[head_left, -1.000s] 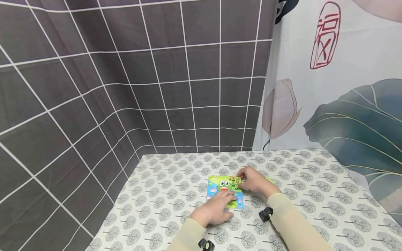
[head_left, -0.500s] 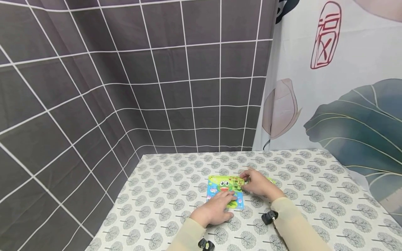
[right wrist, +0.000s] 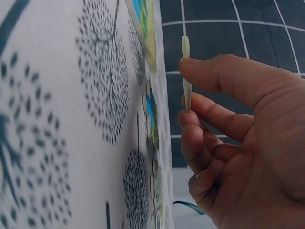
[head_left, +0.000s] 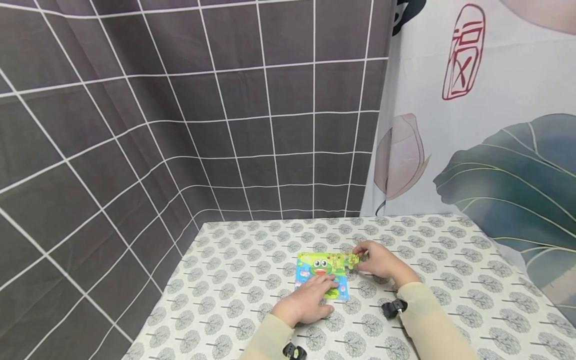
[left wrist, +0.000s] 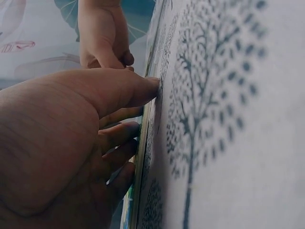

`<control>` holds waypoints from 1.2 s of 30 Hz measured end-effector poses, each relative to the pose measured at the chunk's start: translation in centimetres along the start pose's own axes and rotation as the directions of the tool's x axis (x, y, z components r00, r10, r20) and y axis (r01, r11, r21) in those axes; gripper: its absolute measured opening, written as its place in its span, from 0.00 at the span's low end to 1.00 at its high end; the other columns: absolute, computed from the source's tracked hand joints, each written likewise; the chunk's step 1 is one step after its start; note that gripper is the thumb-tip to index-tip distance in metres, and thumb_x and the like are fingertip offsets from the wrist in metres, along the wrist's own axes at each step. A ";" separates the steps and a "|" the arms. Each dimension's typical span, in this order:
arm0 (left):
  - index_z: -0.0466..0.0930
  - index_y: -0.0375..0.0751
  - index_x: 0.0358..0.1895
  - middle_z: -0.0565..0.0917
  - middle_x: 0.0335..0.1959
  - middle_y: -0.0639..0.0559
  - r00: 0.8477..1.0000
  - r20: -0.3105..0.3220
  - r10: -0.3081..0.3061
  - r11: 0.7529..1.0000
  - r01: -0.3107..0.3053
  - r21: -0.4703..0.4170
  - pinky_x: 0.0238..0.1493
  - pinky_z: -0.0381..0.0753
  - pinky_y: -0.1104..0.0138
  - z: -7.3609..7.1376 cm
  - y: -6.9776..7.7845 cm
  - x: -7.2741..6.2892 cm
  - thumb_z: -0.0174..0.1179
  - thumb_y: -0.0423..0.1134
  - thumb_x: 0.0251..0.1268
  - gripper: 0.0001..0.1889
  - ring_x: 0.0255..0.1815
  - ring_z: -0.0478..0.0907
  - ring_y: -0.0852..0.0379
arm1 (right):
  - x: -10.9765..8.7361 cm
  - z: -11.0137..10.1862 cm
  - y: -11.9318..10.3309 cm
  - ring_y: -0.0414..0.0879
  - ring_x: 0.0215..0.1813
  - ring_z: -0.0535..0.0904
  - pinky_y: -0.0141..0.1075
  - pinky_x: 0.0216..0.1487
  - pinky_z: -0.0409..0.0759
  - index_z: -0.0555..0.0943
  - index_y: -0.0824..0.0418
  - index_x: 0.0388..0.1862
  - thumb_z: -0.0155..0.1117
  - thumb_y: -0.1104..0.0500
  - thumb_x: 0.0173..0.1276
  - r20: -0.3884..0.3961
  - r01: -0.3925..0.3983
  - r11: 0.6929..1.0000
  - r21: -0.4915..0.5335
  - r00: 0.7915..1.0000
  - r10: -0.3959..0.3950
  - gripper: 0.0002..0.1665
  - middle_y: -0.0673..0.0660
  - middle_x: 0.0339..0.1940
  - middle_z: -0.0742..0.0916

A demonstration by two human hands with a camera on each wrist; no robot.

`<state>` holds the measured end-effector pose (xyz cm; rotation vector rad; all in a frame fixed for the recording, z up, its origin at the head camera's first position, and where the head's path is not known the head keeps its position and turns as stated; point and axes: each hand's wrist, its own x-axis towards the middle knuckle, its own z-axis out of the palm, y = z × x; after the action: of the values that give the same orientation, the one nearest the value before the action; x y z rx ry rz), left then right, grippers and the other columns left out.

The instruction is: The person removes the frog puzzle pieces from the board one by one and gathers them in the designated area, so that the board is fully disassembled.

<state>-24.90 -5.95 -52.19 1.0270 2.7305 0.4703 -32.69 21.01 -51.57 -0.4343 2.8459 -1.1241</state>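
Note:
A colourful frog jigsaw puzzle lies flat on the patterned tablecloth. My left hand rests over its lower half with extended fingers, hiding part of the picture; in the left wrist view, those fingers touch the puzzle's face near its edge. Just off the puzzle's upper right corner, my right hand holds a green puzzle piece. Seen edge-on in the right wrist view, that thin piece is pinched between thumb and index finger, raised off the cloth.
More puzzle pieces lie on the cloth beside the puzzle in the right wrist view; the right hand covers them in the head view. The tablecloth meets a dark grid curtain behind and a flower-print curtain at right.
My right hand has moved to the right, away from the puzzle's upper right corner, with the piece between its fingers. The left hand has stayed on the puzzle.

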 end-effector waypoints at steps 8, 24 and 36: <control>0.68 0.52 0.79 0.61 0.83 0.56 1.000 -0.006 0.001 1.000 -0.001 -0.008 0.82 0.60 0.54 0.1 0.0 0.0 0.63 0.48 0.73 0.33 0.83 0.56 0.51 | -0.7 -1.0 0.9 0.48 0.42 0.79 0.43 0.46 0.82 0.85 0.63 0.48 0.80 0.64 0.51 0.015 -0.001 0.999 0.043 1.000 0.000 0.24 0.54 0.41 0.84; 0.67 0.54 0.79 0.59 0.84 0.56 1.000 -0.014 -0.003 1.000 0.003 -0.014 0.82 0.58 0.52 0.2 0.0 -0.1 0.64 0.49 0.72 0.34 0.84 0.55 0.50 | -1.8 -3.7 3.0 0.50 0.42 0.79 0.41 0.42 0.82 0.84 0.64 0.54 0.79 0.63 0.53 -0.012 -0.028 0.998 0.060 1.000 0.029 0.27 0.57 0.45 0.83; 0.66 0.53 0.80 0.59 0.84 0.56 1.000 -0.015 -0.005 1.000 0.005 -0.014 0.82 0.59 0.51 0.3 0.1 -0.2 0.63 0.49 0.73 0.34 0.84 0.55 0.50 | -3.4 -6.1 4.5 0.53 0.46 0.77 0.43 0.45 0.82 0.82 0.67 0.54 0.72 0.68 0.52 0.006 -0.108 0.994 0.010 0.994 0.107 0.27 0.59 0.45 0.83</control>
<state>-24.63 -5.98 -52.41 1.0173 2.7384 0.4976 -31.44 29.14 -50.36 -0.2791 2.8194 -1.1159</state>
